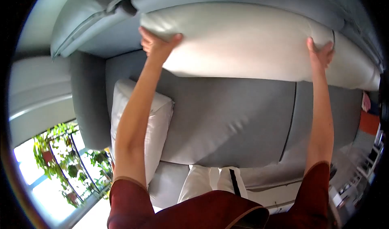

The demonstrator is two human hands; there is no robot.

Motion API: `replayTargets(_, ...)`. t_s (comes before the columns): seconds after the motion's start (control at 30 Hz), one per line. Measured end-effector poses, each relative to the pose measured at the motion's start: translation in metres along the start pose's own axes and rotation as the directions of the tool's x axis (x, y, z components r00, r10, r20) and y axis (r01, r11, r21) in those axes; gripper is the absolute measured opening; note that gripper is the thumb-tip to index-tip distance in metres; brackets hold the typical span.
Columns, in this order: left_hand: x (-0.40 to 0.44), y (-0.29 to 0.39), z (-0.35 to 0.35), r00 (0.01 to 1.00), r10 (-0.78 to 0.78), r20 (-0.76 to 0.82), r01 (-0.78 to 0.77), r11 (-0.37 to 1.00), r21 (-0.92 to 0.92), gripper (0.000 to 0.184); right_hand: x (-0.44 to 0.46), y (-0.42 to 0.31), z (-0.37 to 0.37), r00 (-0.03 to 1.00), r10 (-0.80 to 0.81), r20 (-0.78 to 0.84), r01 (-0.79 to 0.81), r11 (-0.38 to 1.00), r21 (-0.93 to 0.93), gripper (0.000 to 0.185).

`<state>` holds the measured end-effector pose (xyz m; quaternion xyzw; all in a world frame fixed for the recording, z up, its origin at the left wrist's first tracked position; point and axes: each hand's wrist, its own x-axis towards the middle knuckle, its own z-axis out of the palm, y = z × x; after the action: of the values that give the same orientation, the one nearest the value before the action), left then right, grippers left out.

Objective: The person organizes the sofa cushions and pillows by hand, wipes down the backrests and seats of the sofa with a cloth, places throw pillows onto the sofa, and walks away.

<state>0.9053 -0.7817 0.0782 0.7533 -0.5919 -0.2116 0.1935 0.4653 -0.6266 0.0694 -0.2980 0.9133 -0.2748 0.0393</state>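
Both arms reach toward the frame's top, left hand and right hand on a long white cushion, fingers spread from thumbs, grip unclear.

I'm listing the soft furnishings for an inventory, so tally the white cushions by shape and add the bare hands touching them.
Long, smooth white cushion: 1
Boxy white cushion on the grey fabric sofa: 1
Bare hands, left hand and right hand: 2
Total: 4
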Motion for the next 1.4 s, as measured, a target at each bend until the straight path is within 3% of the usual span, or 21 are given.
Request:
replayTargets(0.07,-0.002,-0.006,-0.012,0.999,0.011,0.046,-0.005,0.992,-0.128,0.133,-0.009,0.003,0.001,0.998,-0.064,0.028,0.062,0.995,0.081,0.123)
replayTargets(0.13,0.007,0.006,-0.002,0.990,-0.129,0.058,0.133,0.988,-0.078,0.136,-0.005,-0.016,0.022,0.992,-0.114,0.059,0.104,0.984,0.142,0.124)
replayTargets(0.2,0.023,0.011,0.028,0.982,-0.187,-0.022,0.187,0.982,0.002,0.139,-0.009,-0.040,0.040,0.990,0.126,0.057,-0.117,0.982,-0.151,0.130)
replayTargets(0.3,0.037,0.025,0.030,0.931,-0.347,0.110,0.332,0.934,0.133,0.141,-0.010,-0.041,0.053,0.996,0.089,0.028,-0.085,0.991,-0.107,0.134)
replayTargets(0.4,0.011,0.022,0.008,0.978,-0.190,0.090,0.195,0.980,-0.049,0.136,0.001,-0.028,0.036,0.995,0.083,0.046,-0.076,0.988,-0.136,0.131)
replayTargets(0.5,0.002,-0.015,-0.011,0.972,0.100,0.211,-0.031,0.951,-0.307,0.128,0.001,-0.020,0.026,0.992,0.114,0.048,-0.104,0.976,-0.190,0.119)
replayTargets(0.53,-0.004,-0.038,-0.013,0.974,0.090,0.207,-0.020,0.948,-0.318,0.128,-0.002,-0.012,0.024,0.994,0.099,0.047,-0.088,0.977,-0.196,0.119)
replayTargets(0.6,-0.020,-0.088,-0.018,0.901,0.367,-0.231,-0.431,0.709,-0.558,0.101,-0.003,0.022,0.036,0.989,-0.122,-0.089,0.099,0.968,-0.232,0.101)
replayTargets(0.67,-0.069,-0.140,-0.064,0.935,0.296,-0.197,-0.346,0.627,-0.698,0.074,-0.048,0.024,0.047,0.819,-0.503,-0.276,0.408,0.849,-0.337,0.081)
replayTargets(0.7,-0.095,-0.168,-0.086,0.971,0.184,-0.153,-0.234,0.585,-0.776,0.063,-0.091,-0.002,0.043,0.762,-0.610,-0.218,0.560,0.790,-0.252,0.077)
replayTargets(0.73,-0.114,-0.222,-0.106,0.951,0.215,-0.222,-0.296,0.835,-0.463,0.058,-0.144,-0.036,0.044,0.687,-0.708,-0.163,0.691,0.706,-0.154,0.074)
replayTargets(0.8,-0.157,-0.301,-0.154,0.946,0.019,-0.323,-0.097,0.969,-0.227,0.050,-0.208,-0.085,0.054,0.709,-0.703,0.052,0.704,0.710,-0.016,0.077)
replayTargets(0.83,-0.176,-0.383,-0.158,0.894,-0.054,-0.444,-0.081,0.957,-0.280,0.049,-0.216,-0.097,0.060,0.708,-0.704,0.055,0.706,0.708,-0.025,0.077)
replayTargets(0.87,-0.204,-0.406,-0.186,0.868,-0.233,-0.439,0.069,0.932,-0.357,0.047,-0.220,-0.112,0.070,0.765,-0.644,0.007,0.644,0.764,-0.032,0.078)
replayTargets(1.0,-0.280,-0.446,-0.242,0.780,-0.188,-0.597,0.125,0.982,-0.144,0.035,-0.214,-0.135,0.083,0.875,-0.483,0.013,0.483,0.876,0.011,0.081)
replayTargets(1.13,-0.296,-0.371,-0.214,0.887,-0.223,-0.404,0.216,0.974,-0.063,0.027,-0.204,-0.133,0.087,0.875,-0.482,0.047,0.484,0.866,-0.123,0.082)
replayTargets(1.17,-0.294,-0.335,-0.191,0.912,-0.259,-0.317,0.156,0.936,-0.317,0.026,-0.208,-0.147,0.081,0.910,-0.411,0.059,0.415,0.907,-0.072,0.079)
replayTargets(1.2,-0.291,-0.305,-0.167,0.968,0.033,-0.250,-0.097,0.964,-0.248,0.021,-0.205,-0.156,0.078,0.900,-0.429,0.078,0.435,0.897,-0.083,0.079)
replayTargets(1.23,-0.281,-0.276,-0.144,0.976,0.140,-0.167,-0.209,0.813,-0.544,0.025,-0.195,-0.164,0.076,0.947,-0.315,0.058,0.316,0.949,-0.018,0.076)
replayTargets(1.27,-0.270,-0.251,-0.127,0.984,0.158,0.078,-0.070,0.757,-0.650,0.031,-0.185,-0.173,0.078,0.981,-0.191,0.044,0.189,0.981,0.050,0.072)
replayTargets(1.4,-0.239,-0.191,-0.016,0.912,0.133,0.387,0.294,0.445,-0.846,0.041,-0.154,-0.211,0.094,0.991,-0.123,-0.057,0.126,0.990,0.057,0.063)
